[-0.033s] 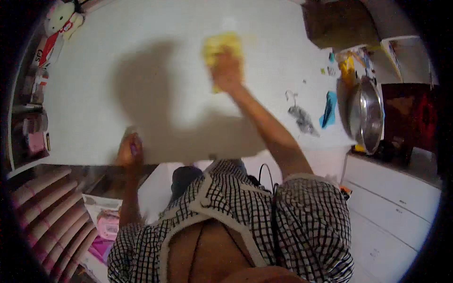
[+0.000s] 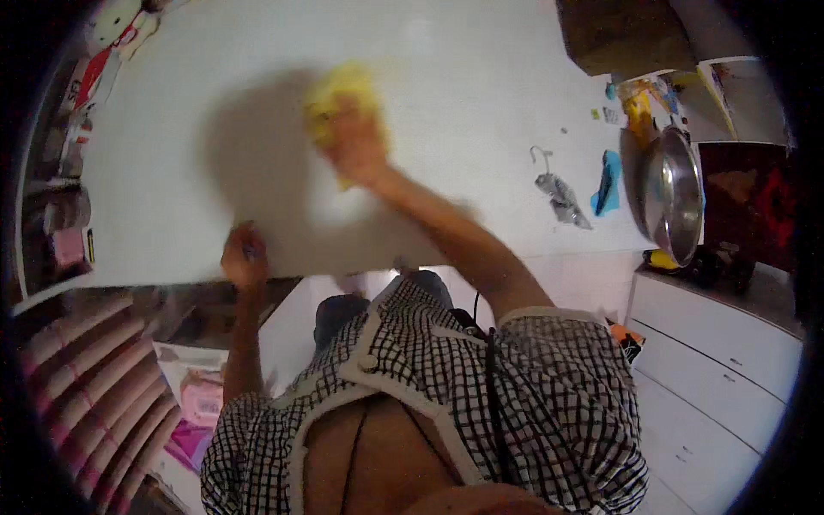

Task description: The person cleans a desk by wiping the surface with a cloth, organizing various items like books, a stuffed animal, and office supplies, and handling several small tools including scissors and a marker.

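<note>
My right hand point(image 2: 356, 153) presses a yellow cloth point(image 2: 375, 101) against the white tabletop point(image 2: 481, 112), a little left of the middle. Its fingers rest over the cloth and are slightly smeared by motion. At the near edge of the tabletop, to the left, my left hand point(image 2: 245, 257) is closed around something small. A purplish bit shows between its fingers, but I cannot make out what it is. The shadow of my head and arm falls across the surface beside the cloth.
On the right lie a silver crumpled packet point(image 2: 562, 199), a blue piece point(image 2: 608, 184) and small scraps, with a steel bowl point(image 2: 674, 197) tilted on its side. Shelves with boxes and a plush toy point(image 2: 112, 21) line the left. White drawers point(image 2: 712, 343) stand at lower right.
My right hand has slid the yellow cloth to the left across the tabletop. My left hand stays by the near edge, still closed. The whole view has shifted slightly.
</note>
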A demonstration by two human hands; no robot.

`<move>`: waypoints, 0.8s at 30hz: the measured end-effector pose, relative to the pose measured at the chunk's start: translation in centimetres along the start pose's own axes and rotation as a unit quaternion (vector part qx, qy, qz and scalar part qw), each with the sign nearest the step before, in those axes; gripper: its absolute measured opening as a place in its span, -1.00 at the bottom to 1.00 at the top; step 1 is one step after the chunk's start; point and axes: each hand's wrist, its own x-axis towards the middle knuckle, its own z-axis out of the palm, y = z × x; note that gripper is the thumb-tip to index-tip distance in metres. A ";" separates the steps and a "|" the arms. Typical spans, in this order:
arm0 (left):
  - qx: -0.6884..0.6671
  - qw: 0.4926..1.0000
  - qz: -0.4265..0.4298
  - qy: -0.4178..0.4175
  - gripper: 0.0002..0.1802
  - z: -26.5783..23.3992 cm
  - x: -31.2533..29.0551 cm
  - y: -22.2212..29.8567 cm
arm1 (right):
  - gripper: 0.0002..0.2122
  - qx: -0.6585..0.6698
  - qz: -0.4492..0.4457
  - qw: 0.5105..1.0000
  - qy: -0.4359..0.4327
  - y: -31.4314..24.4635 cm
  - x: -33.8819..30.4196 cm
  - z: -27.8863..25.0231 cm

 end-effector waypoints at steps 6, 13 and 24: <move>0.021 0.991 0.135 -0.007 -0.78 -2.2 0.5 -1.9 | -0.64 0.129 -0.126 0.979 -0.097 -5.3 -2.3 -3.7; -0.045 0.997 0.066 -0.001 -0.77 -2.3 1.7 -3.6 | -0.51 -0.238 0.100 0.966 -0.031 22.7 -10.0 -10.9; -0.109 0.987 0.085 0.086 -0.69 -2.4 0.9 -4.9 | -0.63 0.099 -0.061 0.991 -0.070 -14.6 -4.7 -6.0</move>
